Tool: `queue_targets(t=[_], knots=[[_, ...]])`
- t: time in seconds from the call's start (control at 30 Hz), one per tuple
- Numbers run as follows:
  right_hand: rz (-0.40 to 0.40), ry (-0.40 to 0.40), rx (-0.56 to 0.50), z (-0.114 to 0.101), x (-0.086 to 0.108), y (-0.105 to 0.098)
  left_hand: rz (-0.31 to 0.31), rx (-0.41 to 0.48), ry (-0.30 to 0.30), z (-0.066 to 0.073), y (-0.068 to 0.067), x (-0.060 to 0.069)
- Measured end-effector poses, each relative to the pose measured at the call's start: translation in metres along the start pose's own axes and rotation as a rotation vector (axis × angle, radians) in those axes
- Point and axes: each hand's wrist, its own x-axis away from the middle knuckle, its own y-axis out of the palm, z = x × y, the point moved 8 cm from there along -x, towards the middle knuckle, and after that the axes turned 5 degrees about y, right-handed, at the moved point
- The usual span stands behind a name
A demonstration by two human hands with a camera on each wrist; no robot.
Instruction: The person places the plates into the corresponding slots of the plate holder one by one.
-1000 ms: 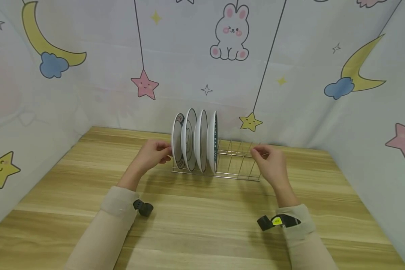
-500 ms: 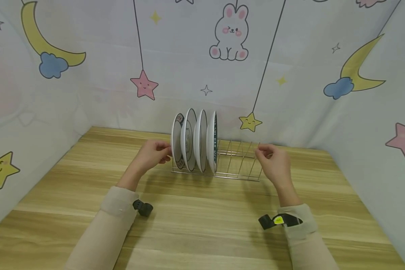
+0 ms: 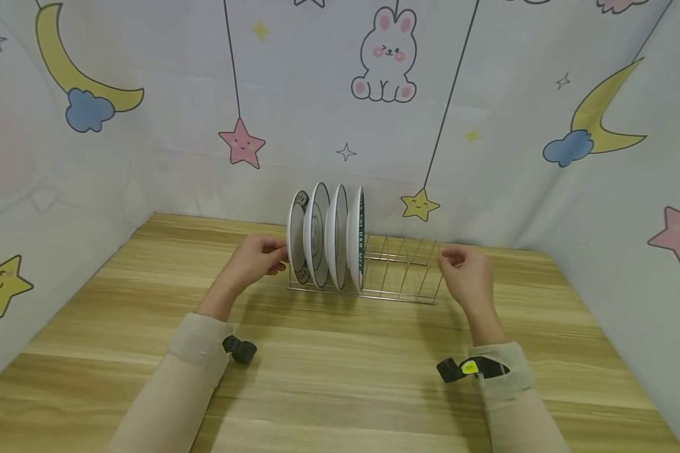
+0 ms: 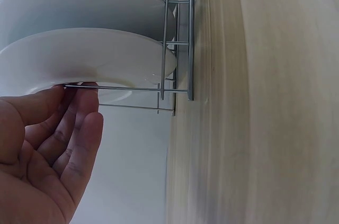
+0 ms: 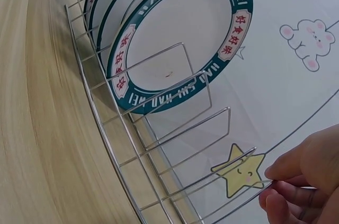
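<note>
A metal wire dish rack (image 3: 399,296) stands on the table, with several plates upright in its left part. The rightmost plate (image 5: 180,33) has a dark green rim with white lettering. Farthest left stands a smaller plate (image 3: 296,236) with a patterned rim. My left hand (image 3: 257,261) pinches the rack's left end wire between thumb and fingers, close against that plate's back, as the left wrist view shows. At the other end my right hand (image 3: 469,277) pinches the rack's right end wire with thumb and index finger. The right part of the rack has bare wire dividers.
A wood-grain table (image 3: 340,377) lies under the rack. Behind it hangs a white cloth backdrop (image 3: 294,82) with printed moons, stars and a rabbit. Each wrist bears a black camera (image 3: 243,351) on a strap.
My right hand has moved rightward from over the rack's right part to its end wire. The left hand, the rack and the plates look unmoved.
</note>
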Motion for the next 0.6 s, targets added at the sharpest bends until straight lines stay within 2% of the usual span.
queue_targets(t=[0.37,0.6], knots=[[-0.041,0.043,0.032,0.009,0.002,-0.002,0.000,0.013,-0.004,0.003,0.003,0.000],[-0.051,0.024,0.074,0.011,0.007,0.002,0.004,-0.006,-0.002,0.001,-0.001,0.002]])
